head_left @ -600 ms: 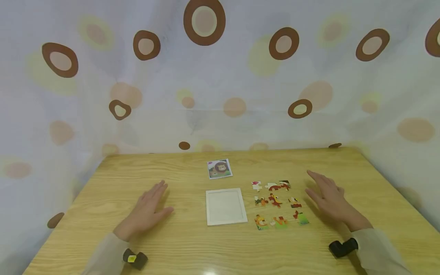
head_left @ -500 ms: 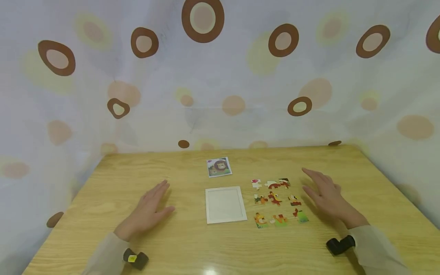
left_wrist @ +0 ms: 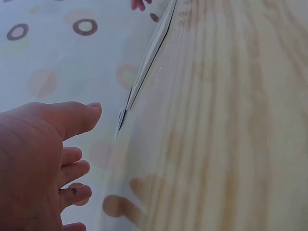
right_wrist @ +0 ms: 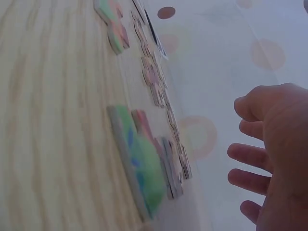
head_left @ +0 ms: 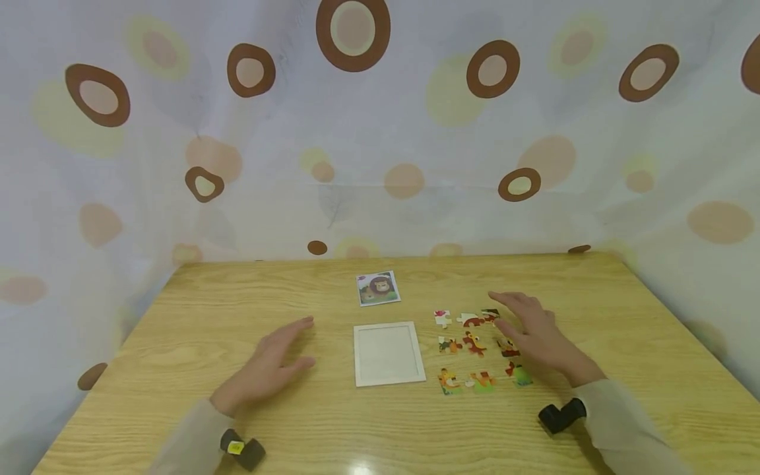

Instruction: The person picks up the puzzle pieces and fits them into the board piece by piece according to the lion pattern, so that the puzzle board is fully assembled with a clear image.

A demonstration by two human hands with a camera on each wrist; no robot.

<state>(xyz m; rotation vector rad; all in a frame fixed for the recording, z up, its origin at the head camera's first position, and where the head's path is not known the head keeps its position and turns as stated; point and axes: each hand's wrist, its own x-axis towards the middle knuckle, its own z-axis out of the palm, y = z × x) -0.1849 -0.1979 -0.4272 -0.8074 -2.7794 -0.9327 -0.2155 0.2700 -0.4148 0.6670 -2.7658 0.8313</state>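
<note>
My right hand (head_left: 537, 340), fingers slightly bent, hovers over the right side of the jigsaw pieces (head_left: 474, 343) and partly hides a piece (head_left: 508, 348) in the middle row. It holds nothing. Several pieces lie in three rows, among them a green corner piece (right_wrist: 139, 163) large in the right wrist view. To their left lies a white square puzzle tray (head_left: 388, 354) with nothing in it. My left hand (head_left: 267, 366) is held left of the tray, thumb apart from the loosely bent fingers, gripping nothing.
Behind the tray lies a small square picture card (head_left: 378, 288) with a lion on it. Everything rests on a wooden table (head_left: 332, 429). A white curtain with brown rings (head_left: 380, 218) closes off the back and both sides.
My right hand has moved left, from beside the pieces to over their right edge. My left hand has shifted a little right, toward the tray. Pieces, tray and card stay put.
</note>
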